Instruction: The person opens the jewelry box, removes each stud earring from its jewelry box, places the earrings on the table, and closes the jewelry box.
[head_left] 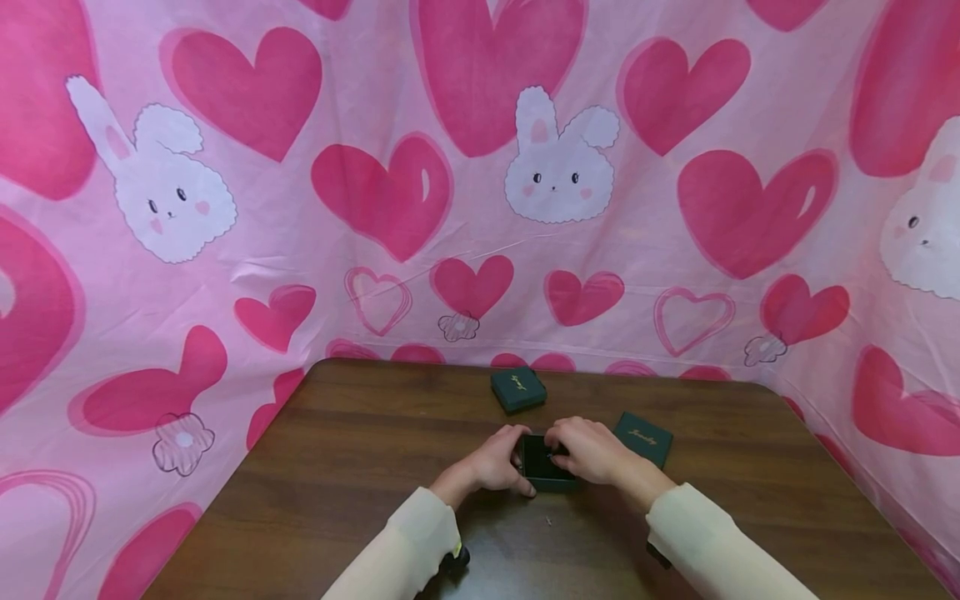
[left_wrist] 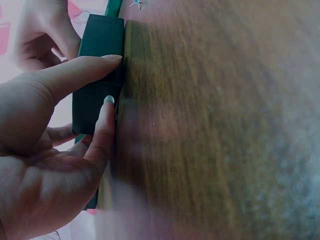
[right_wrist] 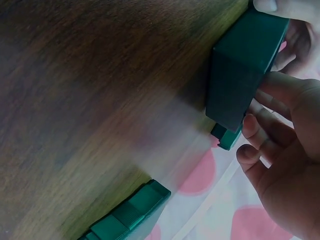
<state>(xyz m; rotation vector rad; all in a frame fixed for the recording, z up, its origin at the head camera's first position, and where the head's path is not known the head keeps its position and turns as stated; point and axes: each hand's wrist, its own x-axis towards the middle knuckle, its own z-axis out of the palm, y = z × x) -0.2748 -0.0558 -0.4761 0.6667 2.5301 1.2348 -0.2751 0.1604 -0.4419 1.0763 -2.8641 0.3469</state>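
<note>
Steadying a small lidless box (head_left: 551,485) and working inside it look like the step in hand: in the head view, the left hand (head_left: 497,460) grips the box's left side, while the right hand (head_left: 588,448) reaches over the rim with bent fingers. Whether those fingertips pinch anything, I cannot tell. The box is in the middle of the table (head_left: 337,500), with a green box (head_left: 517,389) beyond it, near the far edge and the printed cloth (head_left: 637,233). A lettered green lid (head_left: 645,439) lies just beside the right hand, so that side is tight; wider room runs leftward and toward the person. A tiny piece (head_left: 549,522) sits on the near side, easily brushed by a sleeve.

From the left wrist, thumb and finger press the box's dark wall, low beside the wood. A star-shaped trinket (left_wrist: 136,4) lies at the top of this view, apart from both hands.

Through the right wrist camera, the right hand's fingers curl loosely by the box's edge, their hold unclear. The next move likely calls for a firm left grip and a straight lift past the rim.
</note>
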